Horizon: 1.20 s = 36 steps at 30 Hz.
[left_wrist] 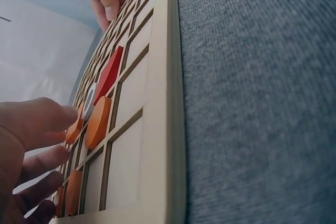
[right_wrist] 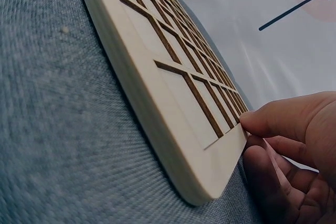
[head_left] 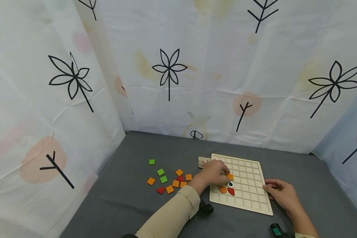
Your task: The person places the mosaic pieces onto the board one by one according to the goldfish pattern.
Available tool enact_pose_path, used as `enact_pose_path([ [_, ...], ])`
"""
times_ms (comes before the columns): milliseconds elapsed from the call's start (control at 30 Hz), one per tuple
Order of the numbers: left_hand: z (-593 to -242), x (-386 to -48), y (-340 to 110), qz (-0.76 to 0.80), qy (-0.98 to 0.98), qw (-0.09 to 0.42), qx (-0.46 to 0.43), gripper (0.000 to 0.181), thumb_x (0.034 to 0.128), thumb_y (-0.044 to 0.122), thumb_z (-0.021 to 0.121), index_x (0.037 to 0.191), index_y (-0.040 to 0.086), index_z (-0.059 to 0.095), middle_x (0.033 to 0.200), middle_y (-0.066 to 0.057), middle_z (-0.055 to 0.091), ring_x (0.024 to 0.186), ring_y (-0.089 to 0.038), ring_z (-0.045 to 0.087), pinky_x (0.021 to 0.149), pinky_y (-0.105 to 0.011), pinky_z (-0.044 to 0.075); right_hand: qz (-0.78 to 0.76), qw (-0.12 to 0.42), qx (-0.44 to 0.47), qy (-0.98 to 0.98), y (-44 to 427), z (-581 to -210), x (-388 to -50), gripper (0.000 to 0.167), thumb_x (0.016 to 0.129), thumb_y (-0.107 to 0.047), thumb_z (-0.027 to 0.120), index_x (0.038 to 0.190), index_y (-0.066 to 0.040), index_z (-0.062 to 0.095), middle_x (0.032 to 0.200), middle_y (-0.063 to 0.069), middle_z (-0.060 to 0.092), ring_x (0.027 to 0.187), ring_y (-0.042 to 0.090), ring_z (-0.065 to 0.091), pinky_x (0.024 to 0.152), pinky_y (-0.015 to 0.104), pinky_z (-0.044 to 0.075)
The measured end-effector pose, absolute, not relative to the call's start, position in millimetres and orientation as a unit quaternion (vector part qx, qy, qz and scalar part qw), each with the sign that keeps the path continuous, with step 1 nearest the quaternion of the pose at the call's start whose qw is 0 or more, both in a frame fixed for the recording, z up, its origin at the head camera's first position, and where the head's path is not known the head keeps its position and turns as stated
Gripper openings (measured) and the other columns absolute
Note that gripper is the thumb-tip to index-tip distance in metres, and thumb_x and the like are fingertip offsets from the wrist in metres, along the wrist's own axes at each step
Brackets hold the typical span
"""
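Left hand (head_left: 213, 172) at an orange square (head_left: 230, 177), right hand (head_left: 281, 193) on the board's edge

The light wooden board (head_left: 250, 185), marked off in a grid of cells, lies on a grey cloth (head_left: 107, 195) in front of the person. The left hand reaches over its left part, thumb and fingertips close about the orange square; whether they pinch it or only touch it, I cannot tell. The right hand holds the board's right edge near the corner closest to the person — thumb on the top face, bent forefinger against the side.

Just nearer the person than the orange square sits a white disc (head_left: 230, 184) with a black centre. Beyond that, nearer still, come a red piece (head_left: 231, 191) with a curved edge and, to its left, a rounded orange piece (head_left: 223, 189). The left wrist view shows more orange on the board beneath the fingers.

A small patterned wooden plate (head_left: 203, 161) lies by the board's far left corner, partly hidden. Left of the board, green squares (head_left: 160, 172), orange squares (head_left: 170, 189) and red pieces (head_left: 160, 190) lie scattered on the cloth.
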<state>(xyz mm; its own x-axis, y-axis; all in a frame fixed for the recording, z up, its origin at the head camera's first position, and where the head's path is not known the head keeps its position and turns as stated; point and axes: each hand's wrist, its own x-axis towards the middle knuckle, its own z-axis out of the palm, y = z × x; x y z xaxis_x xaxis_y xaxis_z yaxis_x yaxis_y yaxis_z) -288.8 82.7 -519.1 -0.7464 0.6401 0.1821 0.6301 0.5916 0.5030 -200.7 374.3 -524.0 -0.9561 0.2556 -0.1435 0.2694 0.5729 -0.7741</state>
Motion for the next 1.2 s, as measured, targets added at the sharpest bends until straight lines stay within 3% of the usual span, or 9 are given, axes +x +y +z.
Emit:
enact_pose_path([
  [167,-518.9,-287.1,81.7,0.276,0.893,0.007,0.354,0.021,0.0975,0.023,0.073,0.115,0.023,0.084,0.118,0.008,0.076,0.107,-0.010,0.066,0.096,-0.036,0.054,-0.438,0.009,0.147,0.887,374.7,-523.9,-200.1,0.049,0.101,-0.019,0.069,0.139,0.010,0.061,0.107,0.014,0.071,0.080,0.004,0.061,0.065,0.027,0.059],
  [467,-517.8,-284.2,84.0,0.240,0.904,-0.014,0.354,0.015,0.0996,0.028,0.074,0.110,0.027,0.085,0.111,0.008,0.074,0.098,-0.010,0.063,0.092,-0.040,0.054,-0.438,0.014,0.146,0.887,374.3,-522.5,-200.9,0.051,0.101,-0.021,0.069,0.140,0.011,0.060,0.106,0.013,0.071,0.079,0.003,0.063,0.065,0.027,0.059],
  [667,-517.2,-282.8,85.4,0.224,0.909,-0.020,0.351,0.015,0.1012,0.031,0.073,0.111,0.028,0.084,0.110,0.008,0.072,0.097,-0.011,0.062,0.100,-0.059,0.053,-0.440,0.019,0.142,0.886,374.9,-522.1,-200.9,0.052,0.103,-0.022,0.069,0.141,0.011,0.059,0.107,0.012,0.072,0.079,0.001,0.063,0.065,0.026,0.059],
  [967,-519.3,-281.1,81.5,0.258,0.898,-0.016,0.357,0.018,0.1023,0.032,0.072,0.116,0.028,0.083,0.118,0.008,0.072,0.106,-0.012,0.063,0.107,-0.064,0.048,-0.438,0.014,0.137,0.888,375.6,-524.0,-199.7,0.051,0.102,-0.022,0.069,0.140,0.011,0.060,0.108,0.013,0.071,0.079,0.001,0.064,0.066,0.027,0.060],
  [1200,-515.8,-279.3,68.5,0.310,0.875,-0.013,0.370,0.020,0.1037,0.027,0.070,0.117,0.018,0.082,0.120,0.002,0.072,0.112,-0.014,0.064,0.098,-0.026,0.051,-0.437,0.011,0.135,0.889,375.8,-524.3,-199.6,0.051,0.102,-0.022,0.069,0.140,0.011,0.060,0.108,0.015,0.071,0.080,0.002,0.064,0.066,0.027,0.059],
])
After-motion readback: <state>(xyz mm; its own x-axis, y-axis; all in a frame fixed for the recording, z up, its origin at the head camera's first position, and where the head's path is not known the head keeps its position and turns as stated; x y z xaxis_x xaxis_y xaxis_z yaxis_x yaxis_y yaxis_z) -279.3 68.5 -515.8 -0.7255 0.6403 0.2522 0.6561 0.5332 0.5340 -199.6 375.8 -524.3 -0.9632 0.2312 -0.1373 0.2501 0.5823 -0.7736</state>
